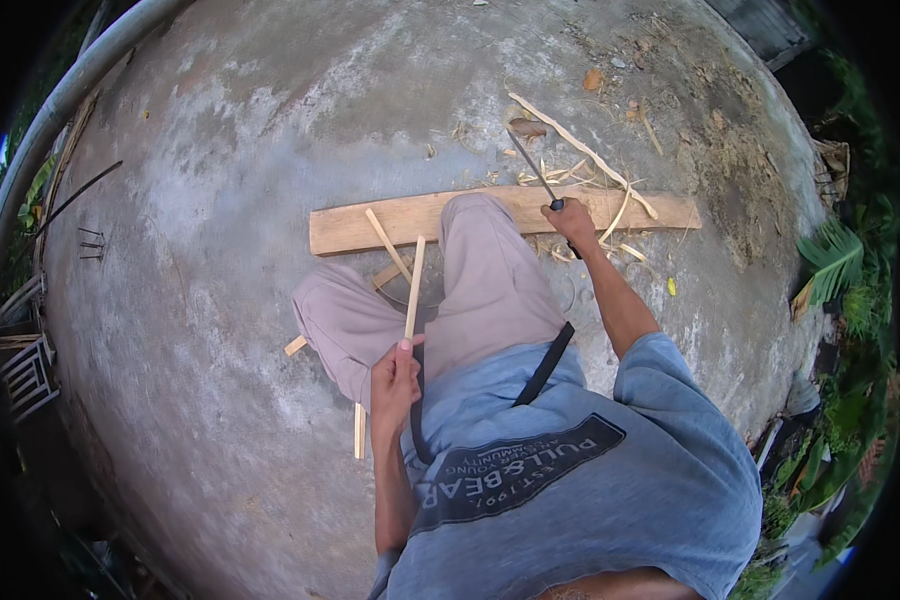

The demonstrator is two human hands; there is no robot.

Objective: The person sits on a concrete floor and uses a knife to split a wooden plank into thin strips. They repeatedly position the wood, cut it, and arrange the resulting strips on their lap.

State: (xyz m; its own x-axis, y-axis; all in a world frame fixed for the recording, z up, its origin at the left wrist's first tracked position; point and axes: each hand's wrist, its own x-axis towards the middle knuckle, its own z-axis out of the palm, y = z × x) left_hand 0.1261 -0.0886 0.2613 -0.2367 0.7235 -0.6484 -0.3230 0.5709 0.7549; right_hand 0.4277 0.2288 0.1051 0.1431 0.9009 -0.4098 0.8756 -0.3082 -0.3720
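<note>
My left hand (397, 378) is closed around the lower end of a pale wooden stick (414, 290), which points up and away over my lap. In my right hand (573, 222) is a knife (532, 164) with a dark handle and a long narrow blade, its tip pointing away and to the left. The knife is above the right part of a thick wooden plank (355, 230) lying across the ground in front of my knees. Another pale stick (386, 240) leans across the plank. A long peeled strip of wood (580, 145) lies over the plank's right side.
Curled wood shavings (570, 175) are scattered around the plank's right half. More stick ends show beside my left leg, one (360, 432) below the knee. Concrete ground (200, 300) spreads all around. A curved pole (70, 90) runs along the left; green plants (838, 262) border the right.
</note>
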